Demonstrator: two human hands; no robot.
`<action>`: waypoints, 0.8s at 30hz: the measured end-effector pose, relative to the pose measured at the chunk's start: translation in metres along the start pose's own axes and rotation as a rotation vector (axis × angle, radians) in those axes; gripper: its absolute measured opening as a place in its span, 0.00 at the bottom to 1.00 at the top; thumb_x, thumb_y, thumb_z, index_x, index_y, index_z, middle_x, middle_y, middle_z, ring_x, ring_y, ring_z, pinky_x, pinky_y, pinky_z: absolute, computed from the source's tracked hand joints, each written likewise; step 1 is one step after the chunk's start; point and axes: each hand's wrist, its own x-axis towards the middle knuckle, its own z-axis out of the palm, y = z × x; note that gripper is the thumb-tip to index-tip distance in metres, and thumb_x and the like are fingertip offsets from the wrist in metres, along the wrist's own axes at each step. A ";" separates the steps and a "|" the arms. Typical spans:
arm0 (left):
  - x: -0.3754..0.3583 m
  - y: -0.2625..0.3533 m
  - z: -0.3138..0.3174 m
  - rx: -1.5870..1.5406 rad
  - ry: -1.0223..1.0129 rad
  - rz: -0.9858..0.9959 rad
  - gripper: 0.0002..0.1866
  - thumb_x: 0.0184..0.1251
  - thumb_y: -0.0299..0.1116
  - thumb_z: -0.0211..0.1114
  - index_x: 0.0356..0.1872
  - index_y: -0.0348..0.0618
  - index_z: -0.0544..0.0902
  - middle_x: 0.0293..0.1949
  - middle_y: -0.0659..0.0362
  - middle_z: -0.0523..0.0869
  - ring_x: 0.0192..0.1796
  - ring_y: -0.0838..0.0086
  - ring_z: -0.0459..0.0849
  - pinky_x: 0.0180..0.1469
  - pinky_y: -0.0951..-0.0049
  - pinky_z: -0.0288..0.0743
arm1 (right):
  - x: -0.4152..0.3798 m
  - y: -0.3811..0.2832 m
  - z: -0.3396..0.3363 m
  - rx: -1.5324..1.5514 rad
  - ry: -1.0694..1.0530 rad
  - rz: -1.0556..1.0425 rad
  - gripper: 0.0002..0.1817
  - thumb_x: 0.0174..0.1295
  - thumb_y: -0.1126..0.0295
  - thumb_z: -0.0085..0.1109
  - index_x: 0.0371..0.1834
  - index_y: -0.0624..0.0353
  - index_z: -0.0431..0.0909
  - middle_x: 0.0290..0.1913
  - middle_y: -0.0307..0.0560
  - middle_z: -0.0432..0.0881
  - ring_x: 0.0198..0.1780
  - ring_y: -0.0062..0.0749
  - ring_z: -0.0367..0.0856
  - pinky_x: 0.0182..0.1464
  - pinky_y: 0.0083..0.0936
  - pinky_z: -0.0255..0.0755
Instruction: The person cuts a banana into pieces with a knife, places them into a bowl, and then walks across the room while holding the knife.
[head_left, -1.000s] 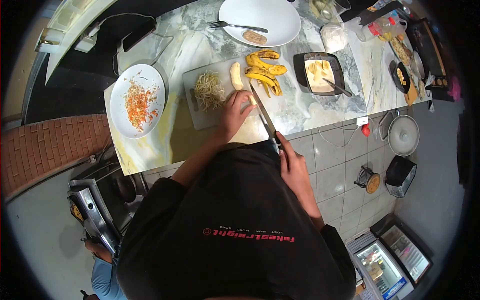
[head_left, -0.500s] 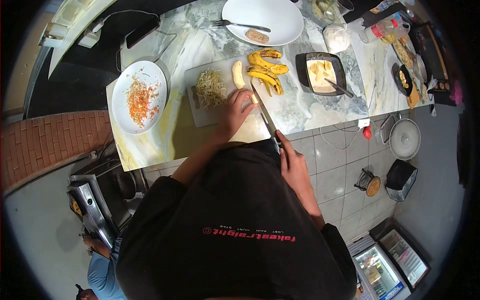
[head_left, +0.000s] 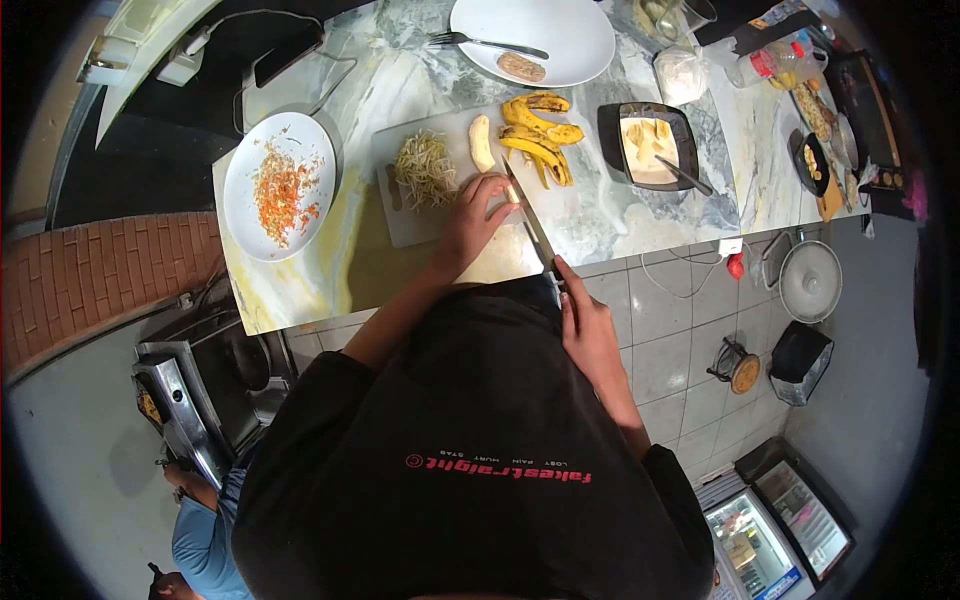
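Note:
My left hand (head_left: 474,222) pinches a short piece of peeled banana (head_left: 512,194) at the near right edge of the white cutting board (head_left: 408,230). My right hand (head_left: 588,328) is closed round the handle of a knife (head_left: 537,232), whose blade points away from me and runs right beside the banana piece. Farther up the board lies a longer peeled banana (head_left: 481,143). Yellow banana peels (head_left: 541,138) with dark spots are heaped at its right. Bean sprouts (head_left: 426,170) form a pile on the board's left part.
A white plate (head_left: 238,195) of shredded orange and pale bits stands left. At the back, another plate (head_left: 575,25) carries a fork and a brown patty. A dark square bowl (head_left: 684,140) holds pale batter, banana pieces and a spoon. A person in blue (head_left: 208,535) is at the stove.
The view has shifted slightly, moving the counter things a little in the picture. Both hands keep nearly the same places, with the knife still beside the banana piece.

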 end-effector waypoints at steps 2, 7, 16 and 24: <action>0.000 0.000 -0.002 0.003 -0.017 -0.001 0.20 0.60 0.26 0.78 0.52 0.40 0.81 0.52 0.56 0.86 0.50 0.67 0.86 0.55 0.68 0.81 | 0.000 0.001 0.002 -0.016 0.004 -0.003 0.32 0.72 0.79 0.52 0.79 0.44 0.65 0.32 0.69 0.81 0.37 0.67 0.83 0.39 0.53 0.73; -0.001 0.005 -0.003 -0.015 -0.014 -0.029 0.21 0.61 0.27 0.78 0.54 0.40 0.81 0.51 0.56 0.86 0.51 0.68 0.86 0.55 0.68 0.81 | 0.001 0.002 0.006 -0.052 0.026 -0.024 0.33 0.71 0.79 0.53 0.79 0.44 0.65 0.33 0.69 0.81 0.37 0.67 0.84 0.38 0.54 0.72; -0.002 0.000 -0.004 0.014 -0.005 -0.007 0.20 0.61 0.26 0.77 0.53 0.40 0.81 0.51 0.56 0.86 0.50 0.68 0.86 0.53 0.69 0.82 | 0.004 -0.002 0.005 -0.062 0.002 0.018 0.33 0.71 0.78 0.54 0.79 0.41 0.66 0.33 0.69 0.82 0.37 0.67 0.84 0.37 0.54 0.74; 0.002 0.009 -0.007 -0.029 -0.004 -0.032 0.19 0.60 0.24 0.77 0.52 0.40 0.81 0.48 0.56 0.83 0.49 0.68 0.86 0.53 0.69 0.81 | 0.007 -0.005 0.006 -0.091 -0.016 0.040 0.33 0.72 0.77 0.53 0.80 0.41 0.65 0.34 0.69 0.83 0.37 0.67 0.84 0.38 0.54 0.74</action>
